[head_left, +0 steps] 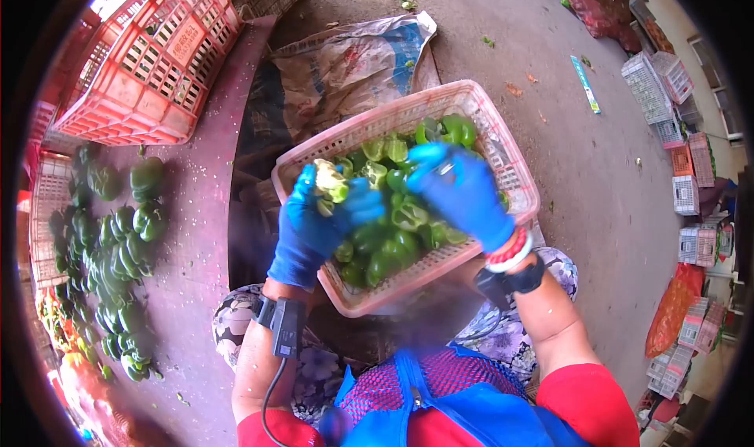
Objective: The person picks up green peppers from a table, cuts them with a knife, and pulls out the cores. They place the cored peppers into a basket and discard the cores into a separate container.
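Note:
My left hand (pixel 318 223), in a blue glove, is closed around a cut green bell pepper (pixel 330 181) whose pale, seedy inside faces up. My right hand (pixel 463 192), also blue-gloved, is over the right part of a pink plastic basket (pixel 408 284). Its fingers are curled and smeared by motion, with a small shiny thing between them that I cannot make out. Green bell peppers (pixel 393 254) fill the basket below both hands, some whole and some cut open. The basket sits tilted in front of my knees.
On the reddish board (pixel 200 211) at left lie many whole green peppers (pixel 118 250). A large pink crate (pixel 161 62) stands behind them. A crumpled woven sack (pixel 338 78) lies beyond the basket. Stacked crates (pixel 652 89) and a red mesh sack (pixel 674 309) line the far right.

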Demonstrator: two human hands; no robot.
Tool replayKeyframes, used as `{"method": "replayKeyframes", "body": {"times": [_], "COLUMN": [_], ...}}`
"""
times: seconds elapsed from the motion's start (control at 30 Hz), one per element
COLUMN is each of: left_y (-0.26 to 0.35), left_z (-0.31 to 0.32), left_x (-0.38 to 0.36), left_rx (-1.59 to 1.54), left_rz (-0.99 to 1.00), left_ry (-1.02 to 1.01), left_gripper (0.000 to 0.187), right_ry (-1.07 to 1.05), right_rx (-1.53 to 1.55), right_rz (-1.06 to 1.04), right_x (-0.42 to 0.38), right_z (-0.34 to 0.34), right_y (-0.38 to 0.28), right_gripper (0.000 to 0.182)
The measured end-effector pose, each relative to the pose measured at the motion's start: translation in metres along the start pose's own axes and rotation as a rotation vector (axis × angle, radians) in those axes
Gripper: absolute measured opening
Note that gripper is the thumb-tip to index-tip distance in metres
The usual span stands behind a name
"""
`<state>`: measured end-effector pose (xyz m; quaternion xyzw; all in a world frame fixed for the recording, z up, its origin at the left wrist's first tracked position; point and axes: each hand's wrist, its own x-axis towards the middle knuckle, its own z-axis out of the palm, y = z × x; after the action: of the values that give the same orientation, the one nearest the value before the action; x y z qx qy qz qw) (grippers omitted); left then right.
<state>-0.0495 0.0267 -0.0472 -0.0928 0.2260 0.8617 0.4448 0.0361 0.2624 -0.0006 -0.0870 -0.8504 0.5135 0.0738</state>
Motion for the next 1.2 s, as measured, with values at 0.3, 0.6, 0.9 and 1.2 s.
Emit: {"method": "replayKeyframes", "body": {"times": [0.3,0.6,0.9,1.2], "left_y": [-0.023,-0.001,-0.030,-0.021], "left_z": [-0.036,0.016,0.019,0.017], "left_x": [-0.001,-0.015,-0.012,-0.020], "left_rx": [0.956,0.933,1.833,1.937], "left_rz": [0.121,-0.054,0.957,1.180], "left_ry": [-0.058,-0.053,0.130,0.196], "left_gripper": [0.042,0.032,0.042,0.049], "right_ry": [-0.220,-0.353,-0.174,0.023], "right_rx": [0.203,0.265,0.377,0.628], "right_rz": [0.119,0.194,0.314,0.232], "right_x": [-0.002,-0.001,-0.006,-0.007], "right_z": [0.048,0.026,0.050,0.077], "right_y": [-0.007,-0.015,-0.011,-0.024], "right_gripper": [0.030,0.029,0.022,0.017]}}
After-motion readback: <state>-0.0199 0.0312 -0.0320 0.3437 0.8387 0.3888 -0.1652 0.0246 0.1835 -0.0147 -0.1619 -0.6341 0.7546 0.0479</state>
